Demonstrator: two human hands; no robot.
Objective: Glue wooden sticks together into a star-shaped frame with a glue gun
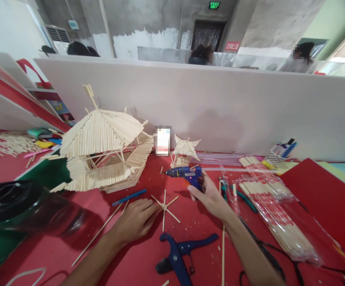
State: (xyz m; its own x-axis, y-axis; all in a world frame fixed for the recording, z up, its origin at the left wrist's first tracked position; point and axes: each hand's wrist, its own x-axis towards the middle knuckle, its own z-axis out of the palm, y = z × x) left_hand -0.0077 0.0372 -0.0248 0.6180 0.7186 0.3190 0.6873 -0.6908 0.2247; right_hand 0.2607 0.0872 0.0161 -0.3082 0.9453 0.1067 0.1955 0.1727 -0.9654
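My right hand [206,194] is wrapped around the handle of a blue hot glue gun [181,172], its nozzle pointing left. A clear glue stick [238,170] sticks out of its back. My left hand [141,218] rests low over the table, fingers bent together on one arm of a small star of wooden sticks [165,207]. The star lies flat, several arms spreading from its centre, and my fingers cover the arm on the left. Beyond my left hand stands a large pavilion model of wooden sticks [101,135]. Behind the nozzle is a smaller pavilion model [185,151].
Blue pipe cutters [176,256] lie in front, and a blue pen [129,197] beside my left hand. At left stands a dark bottle [41,210]. Bagged sticks [276,214], black cable [267,246] and a red board [324,206] lie right. A white partition [249,107] closes the back.
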